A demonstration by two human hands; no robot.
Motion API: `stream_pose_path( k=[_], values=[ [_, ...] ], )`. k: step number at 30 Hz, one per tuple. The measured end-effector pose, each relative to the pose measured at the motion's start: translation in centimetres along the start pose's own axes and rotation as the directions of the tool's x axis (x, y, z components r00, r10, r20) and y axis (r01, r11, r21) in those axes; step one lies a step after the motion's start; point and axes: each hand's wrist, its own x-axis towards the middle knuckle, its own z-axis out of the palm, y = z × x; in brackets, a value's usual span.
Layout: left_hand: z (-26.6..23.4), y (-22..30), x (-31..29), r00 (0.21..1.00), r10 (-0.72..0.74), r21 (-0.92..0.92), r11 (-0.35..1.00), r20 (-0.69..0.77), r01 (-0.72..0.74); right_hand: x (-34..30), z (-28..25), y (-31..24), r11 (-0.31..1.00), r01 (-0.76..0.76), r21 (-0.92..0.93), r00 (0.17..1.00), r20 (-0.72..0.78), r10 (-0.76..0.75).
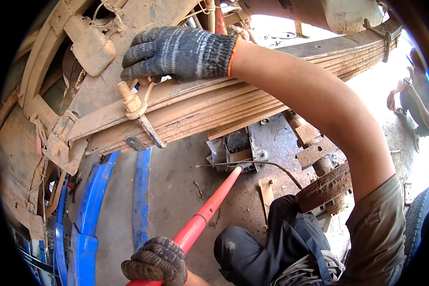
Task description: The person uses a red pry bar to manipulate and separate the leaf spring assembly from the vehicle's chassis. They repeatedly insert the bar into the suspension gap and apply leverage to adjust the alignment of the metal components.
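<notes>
My gloved left hand point(156, 261) is wrapped round a long red jack handle point(202, 214). The handle slants up and away to a floor jack point(243, 150) beneath a rusty leaf spring point(214, 107). On top of the spring rests my right hand point(178, 53), in a grey knitted glove with an orange cuff edge. Its fingers are stretched out to the left, and its thumb is partly hidden. Just below that hand, a rusty clamp bolt with a nut point(136, 107) stands tilted against the side of the spring's near end.
Blue metal beams point(93, 200) stand at the left beside the dusty vehicle frame point(114, 71). A rusty plate assembly point(326, 186) lies right of the jack, near my knees. A thin cable point(276, 167) crosses the jack. Another person point(417, 95) is at the far right, above a tyre point(419, 219).
</notes>
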Motion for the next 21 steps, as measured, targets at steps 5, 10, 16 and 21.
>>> stream_pose_path(
  k=[5,10,16,21],
  values=[
    [-0.6,0.1,0.9,0.986,-0.061,0.068,0.996,0.152,0.051,-2.6,-3.2,0.3,0.994,-0.057,-0.096,0.982,0.172,0.073],
    [-1.2,-1.5,0.8,0.988,0.051,0.065,0.996,0.143,-0.061,-4.4,-6.1,0.7,0.982,-0.11,-0.153,0.976,0.171,0.136],
    [-0.7,-1.4,0.9,0.993,0.023,0.028,0.999,0.116,-0.027,2.4,-2.0,-0.3,0.976,0.07,-0.205,0.984,0.173,-0.034],
    [-0.7,-1.3,0.5,0.996,0.035,0.048,0.998,0.082,-0.039,1.6,-1.8,0.4,0.944,0.22,-0.247,0.957,0.244,-0.159]
  ],
)
